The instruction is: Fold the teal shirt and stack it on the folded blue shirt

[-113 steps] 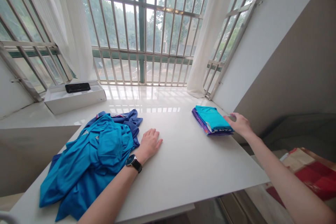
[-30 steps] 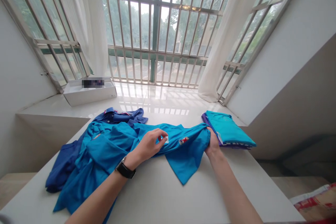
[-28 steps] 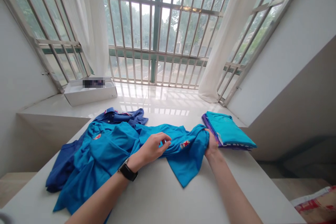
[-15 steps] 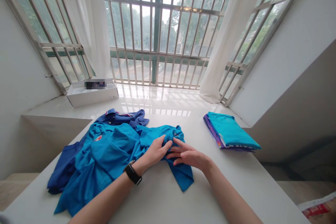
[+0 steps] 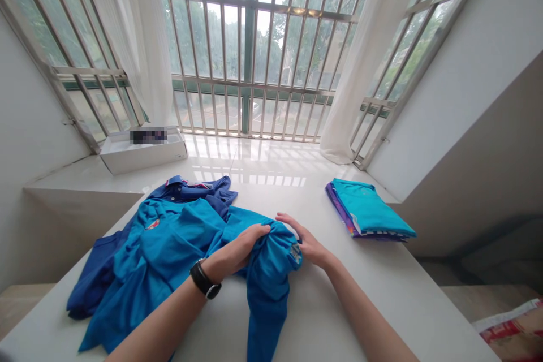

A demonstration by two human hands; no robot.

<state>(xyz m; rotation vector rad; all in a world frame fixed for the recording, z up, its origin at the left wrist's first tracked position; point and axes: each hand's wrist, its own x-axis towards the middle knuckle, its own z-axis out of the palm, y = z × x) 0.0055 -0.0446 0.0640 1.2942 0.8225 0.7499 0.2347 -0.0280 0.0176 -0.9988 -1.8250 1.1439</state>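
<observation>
A bright blue shirt [image 5: 267,271] is bunched at the middle of the white table [image 5: 339,317], one end trailing toward the near edge. My left hand [image 5: 240,249], a black watch on its wrist, is closed on the cloth from the left. My right hand [image 5: 303,240] holds the same bunch from the right, fingers curled round it beside a small badge. To the left lies a heap of blue shirts [image 5: 161,249] over a darker blue one [image 5: 193,189].
A folded stack, teal shirt on top of purple, [image 5: 369,215] lies at the table's right side. A white box [image 5: 142,150] stands on the glossy window ledge [image 5: 263,161] at back left. Barred windows and white curtains rise behind. A wall runs along the right.
The shirt, stretched between my hands toward the folded stack a second ago, is now gathered at the middle. My right hand has come left to it, and cloth hangs toward the near edge.
</observation>
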